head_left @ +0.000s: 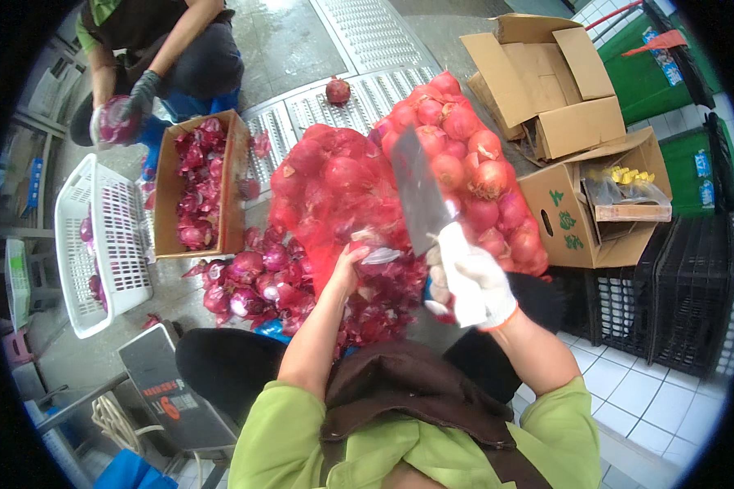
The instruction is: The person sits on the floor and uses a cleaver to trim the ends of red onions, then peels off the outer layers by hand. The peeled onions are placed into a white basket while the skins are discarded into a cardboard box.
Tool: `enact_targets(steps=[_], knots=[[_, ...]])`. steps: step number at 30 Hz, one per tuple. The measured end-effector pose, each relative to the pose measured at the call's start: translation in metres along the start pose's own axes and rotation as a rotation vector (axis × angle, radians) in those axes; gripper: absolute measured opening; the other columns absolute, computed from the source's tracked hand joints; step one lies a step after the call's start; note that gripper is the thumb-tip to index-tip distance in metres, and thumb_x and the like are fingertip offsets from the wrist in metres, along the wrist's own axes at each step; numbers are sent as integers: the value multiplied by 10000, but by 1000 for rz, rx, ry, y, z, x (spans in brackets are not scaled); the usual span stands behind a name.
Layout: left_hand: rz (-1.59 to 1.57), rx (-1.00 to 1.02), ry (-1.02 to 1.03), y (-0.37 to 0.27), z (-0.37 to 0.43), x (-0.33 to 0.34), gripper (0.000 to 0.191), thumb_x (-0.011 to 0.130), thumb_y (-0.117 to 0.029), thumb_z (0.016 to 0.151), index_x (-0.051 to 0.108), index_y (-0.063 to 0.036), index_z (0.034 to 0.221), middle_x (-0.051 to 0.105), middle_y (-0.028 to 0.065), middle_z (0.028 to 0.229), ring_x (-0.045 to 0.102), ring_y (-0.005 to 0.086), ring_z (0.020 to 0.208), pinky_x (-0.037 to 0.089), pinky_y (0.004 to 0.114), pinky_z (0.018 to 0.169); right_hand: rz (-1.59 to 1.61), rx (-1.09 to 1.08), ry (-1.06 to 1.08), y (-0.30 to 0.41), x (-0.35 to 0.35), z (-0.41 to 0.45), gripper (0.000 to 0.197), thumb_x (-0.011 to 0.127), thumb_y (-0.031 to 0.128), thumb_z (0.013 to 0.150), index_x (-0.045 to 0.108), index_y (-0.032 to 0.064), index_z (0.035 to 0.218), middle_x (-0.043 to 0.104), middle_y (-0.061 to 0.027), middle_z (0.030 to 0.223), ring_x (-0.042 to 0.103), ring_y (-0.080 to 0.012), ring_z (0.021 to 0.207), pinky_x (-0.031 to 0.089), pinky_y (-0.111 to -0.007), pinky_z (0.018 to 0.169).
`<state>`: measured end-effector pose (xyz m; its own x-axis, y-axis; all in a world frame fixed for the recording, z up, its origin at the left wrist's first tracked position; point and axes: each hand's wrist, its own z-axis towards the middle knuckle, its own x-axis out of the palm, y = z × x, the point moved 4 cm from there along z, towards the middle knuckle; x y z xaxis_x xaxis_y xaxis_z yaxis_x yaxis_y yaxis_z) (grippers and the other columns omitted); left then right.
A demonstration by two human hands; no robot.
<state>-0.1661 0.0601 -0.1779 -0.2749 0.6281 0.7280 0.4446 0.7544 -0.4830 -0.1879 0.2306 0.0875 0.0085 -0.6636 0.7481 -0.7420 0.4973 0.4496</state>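
Note:
My right hand [474, 281], in a white work glove, grips the handle of a cleaver [413, 189] whose broad blade points up and away. My bare left hand [350, 269] is at the lower part of a red mesh bag of onions [330, 177]; something pale and blurred is at its fingers, and I cannot tell whether it is held. A second, full mesh bag of red onions [459, 153] lies behind the blade. Loose red onions [248, 266] are piled left of my left hand, and onion skins [373, 305] lie beneath both hands.
A cardboard box of onions and skins [235, 183] and a white plastic basket [122, 257] stand left. A co-worker's gloved hand [144, 95] holds an onion. One onion [337, 91] lies on the metal drain grate [367, 36]. Open cartons [550, 226] and black crates [691, 293] stand right.

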Motion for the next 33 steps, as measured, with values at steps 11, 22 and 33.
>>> enact_targets(steps=[11,22,33], knots=[[-352,16,258,-47,-170,59,843,752,-486,701,427,-117,1386,503,132,1362,466,342,1262,336,531,1081,-891,-616,147,-31,29,-36,530,590,-25,859,384,-6,1347,583,-62,796,622,-148,741,531,-297,727],[75,375,137,-55,-186,72,641,707,-320,827,397,-94,1341,508,86,1300,485,226,1208,380,409,1041,-1329,-318,-108,-94,14,-3,646,743,415,772,514,59,1259,668,-143,819,653,-281,775,503,-372,740],[-289,78,226,-53,-186,57,788,530,-627,845,377,-108,1418,461,131,1405,441,325,1289,366,508,1058,-1281,-378,-42,-66,21,-9,480,731,219,810,552,15,1205,690,-115,893,665,-166,709,526,-295,666]])
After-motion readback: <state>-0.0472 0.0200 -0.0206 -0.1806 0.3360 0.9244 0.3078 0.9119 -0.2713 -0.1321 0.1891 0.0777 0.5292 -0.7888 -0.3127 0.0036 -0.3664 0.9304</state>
